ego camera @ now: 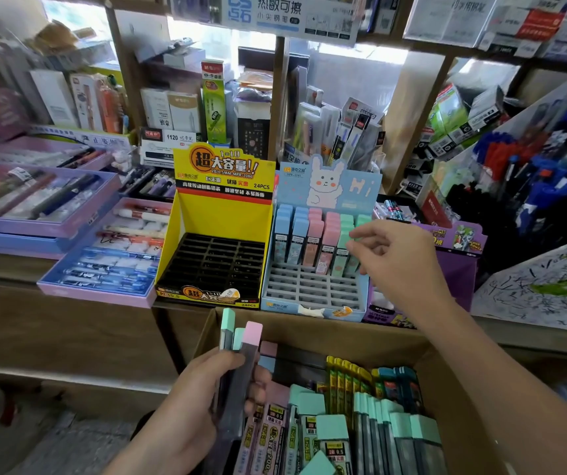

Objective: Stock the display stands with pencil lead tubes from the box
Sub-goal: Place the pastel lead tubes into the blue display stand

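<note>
A cardboard box (pixel 446 378) at the bottom holds several pencil lead tubes (pixel 391 437) with green, pink and yellow caps. My left hand (pixel 189 406) is shut on a small bunch of tubes (pixel 241 341), two green-capped and one pink-capped, above the box's left side. On the counter stand a yellow display stand (pixel 186 241) with an empty black grid and a blue rabbit display stand (pixel 354 186), its back rows filled with blue, pink and green tubes (pixel 313 238). My right hand (pixel 395 262) pinches a green-capped tube (pixel 352 250) at the right end of the filled rows.
Purple trays of pens (pixel 104 265) lie left of the yellow stand. A purple display (pixel 456 269) sits right of the blue stand, behind my right hand. Shelves packed with stationery rise behind, and bins of blue and red pens (pixel 528 166) fill the right.
</note>
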{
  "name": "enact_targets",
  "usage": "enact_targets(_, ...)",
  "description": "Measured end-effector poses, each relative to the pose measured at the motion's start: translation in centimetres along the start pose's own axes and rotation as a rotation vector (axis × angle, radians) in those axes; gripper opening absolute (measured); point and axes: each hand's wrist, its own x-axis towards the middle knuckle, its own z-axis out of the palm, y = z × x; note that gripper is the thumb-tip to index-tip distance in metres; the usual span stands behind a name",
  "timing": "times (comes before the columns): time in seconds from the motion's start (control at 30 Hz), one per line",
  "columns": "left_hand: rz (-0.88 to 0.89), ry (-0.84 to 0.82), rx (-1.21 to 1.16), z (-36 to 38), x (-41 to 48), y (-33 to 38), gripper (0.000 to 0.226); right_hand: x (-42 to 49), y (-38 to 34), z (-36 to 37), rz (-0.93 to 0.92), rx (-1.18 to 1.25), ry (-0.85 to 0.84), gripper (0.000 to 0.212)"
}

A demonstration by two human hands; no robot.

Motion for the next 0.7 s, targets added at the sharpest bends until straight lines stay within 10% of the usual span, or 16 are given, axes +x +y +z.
enact_targets(0.43, 0.088, -0.013, 0.055, 0.2, -0.3, -0.3, 0.033, -6.1, -3.1, 4.9, 0.378, 0.432, -0.599, 0.024)
enact_targets(0.7, 0.145, -0.082, 0.137, 0.3, -0.6, -0.5, 0.033, -6.8, -3.7, 5.9, 0.473, 0.432, -0.657, 0.028)
